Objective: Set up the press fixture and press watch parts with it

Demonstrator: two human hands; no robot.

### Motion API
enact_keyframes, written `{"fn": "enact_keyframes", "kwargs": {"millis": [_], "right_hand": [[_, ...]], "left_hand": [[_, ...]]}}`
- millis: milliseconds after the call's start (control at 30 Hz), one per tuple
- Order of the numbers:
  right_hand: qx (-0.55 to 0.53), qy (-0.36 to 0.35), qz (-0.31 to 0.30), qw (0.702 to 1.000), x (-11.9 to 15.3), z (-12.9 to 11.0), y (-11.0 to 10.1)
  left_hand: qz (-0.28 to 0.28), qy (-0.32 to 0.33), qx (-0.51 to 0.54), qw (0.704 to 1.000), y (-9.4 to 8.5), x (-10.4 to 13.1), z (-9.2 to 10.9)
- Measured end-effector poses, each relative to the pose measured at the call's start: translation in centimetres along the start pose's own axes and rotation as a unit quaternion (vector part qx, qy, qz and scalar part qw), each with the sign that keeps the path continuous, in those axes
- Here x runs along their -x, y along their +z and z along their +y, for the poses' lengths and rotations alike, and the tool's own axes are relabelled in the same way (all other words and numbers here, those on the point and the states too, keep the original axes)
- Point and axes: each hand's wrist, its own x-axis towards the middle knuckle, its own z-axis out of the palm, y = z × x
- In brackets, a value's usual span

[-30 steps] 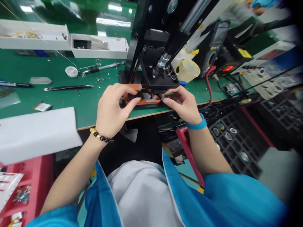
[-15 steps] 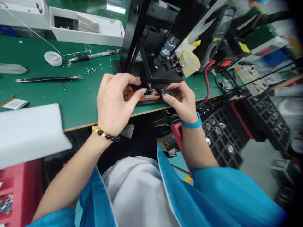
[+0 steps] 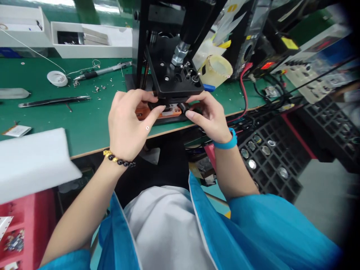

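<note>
Both of my hands are at the orange holder (image 3: 176, 112) low in a black press (image 3: 176, 80), under its upper plate. My left hand (image 3: 128, 122) is at the holder's left part, thumb and fingers curled together around a dark edge; what they grip is mostly hidden. At the right end, my right hand (image 3: 212, 116) pinches a small black piece (image 3: 184, 108) between thumb and fingers. Something pale lies in the holder between the hands, partly covered by the press plate.
Left on the green bench lie tweezers (image 3: 54, 101), a pen (image 3: 104, 70), a small white dish (image 3: 57, 78) and white foam (image 3: 36, 161). White boxes (image 3: 92, 50) stand behind. A tape roll (image 3: 215, 69) and red cable (image 3: 244, 88) are right of the press. Below right is a compartment tray (image 3: 270, 165).
The view has shifted, so the press and hands appear further left. Both hands keep their places at the orange holder with much the same grip.
</note>
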Motion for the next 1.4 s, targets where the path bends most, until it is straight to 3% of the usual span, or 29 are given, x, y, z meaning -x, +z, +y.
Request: {"fn": "enact_keyframes", "kwargs": {"millis": [467,1100,1400], "right_hand": [[0.006,-0.008,-0.009,1.0,-0.2,0.26,-0.07],[0.008,-0.02,-0.002,1.0,-0.1,0.04,0.14],[0.01,-0.033,0.063,0.997,0.09,-0.04,0.66]], "left_hand": [[0.009,0.029,-0.038,0.999,-0.09,0.2,0.17],[0.012,0.016,-0.038,0.999,0.16,0.23,0.49],[0.017,0.003,-0.048,0.999,0.48,0.54,0.53]]}}
